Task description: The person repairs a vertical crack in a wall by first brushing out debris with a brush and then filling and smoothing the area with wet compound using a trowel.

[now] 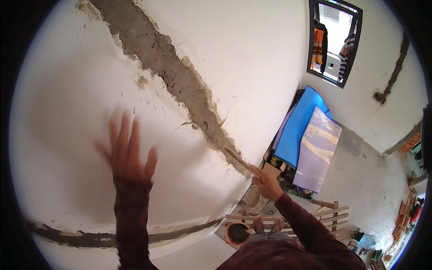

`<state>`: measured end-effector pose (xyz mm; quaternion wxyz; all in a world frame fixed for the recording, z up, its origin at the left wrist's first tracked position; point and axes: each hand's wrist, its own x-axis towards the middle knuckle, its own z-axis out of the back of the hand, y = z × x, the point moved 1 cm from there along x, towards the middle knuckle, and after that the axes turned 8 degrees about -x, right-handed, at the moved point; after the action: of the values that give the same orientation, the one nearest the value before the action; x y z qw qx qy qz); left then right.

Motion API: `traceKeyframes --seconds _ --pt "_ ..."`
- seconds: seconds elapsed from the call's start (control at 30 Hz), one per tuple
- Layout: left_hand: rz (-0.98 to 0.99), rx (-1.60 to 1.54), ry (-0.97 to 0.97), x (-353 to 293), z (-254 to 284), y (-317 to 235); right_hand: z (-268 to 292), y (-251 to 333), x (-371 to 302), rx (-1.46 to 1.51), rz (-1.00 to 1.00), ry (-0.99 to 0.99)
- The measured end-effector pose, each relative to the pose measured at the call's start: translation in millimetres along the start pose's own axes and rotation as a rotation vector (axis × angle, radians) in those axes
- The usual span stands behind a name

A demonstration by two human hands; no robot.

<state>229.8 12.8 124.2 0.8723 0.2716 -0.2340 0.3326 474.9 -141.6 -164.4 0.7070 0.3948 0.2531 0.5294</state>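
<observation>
My left hand [130, 150] is raised in front of the white wall [72, 135], fingers spread and slightly blurred, with nothing in it. Whether it touches the wall, I cannot tell. My right hand [268, 183] is closed around a plastering trowel [238, 159], a long thin blade seen nearly edge-on. Its blade lies at the lower end of a rough grey mortar strip [180, 76] that runs diagonally down the wall. Below, near my bare feet, stands an orange-rimmed bucket [227, 234] holding a dark grey mix.
I stand on a wooden slat platform [326, 216]. Blue foam sheet [294, 130] and a purple patterned panel [317, 150] lean in the corner. Clothes hang beyond the window [335, 42]. Bricks [399, 216] and a blue water jug [367, 241] stand at right.
</observation>
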Motion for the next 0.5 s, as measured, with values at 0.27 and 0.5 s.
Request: traceKeyframes --seconds 0.27,0.5 --pt "-0.274 0.565 0.164 176 -30 19 -10 -60 -93 0.288 -0.195 -0.039" --pt "-0.309 0.617 0.193 166 -40 15 1 -97 -109 0.192 -0.244 -0.043"
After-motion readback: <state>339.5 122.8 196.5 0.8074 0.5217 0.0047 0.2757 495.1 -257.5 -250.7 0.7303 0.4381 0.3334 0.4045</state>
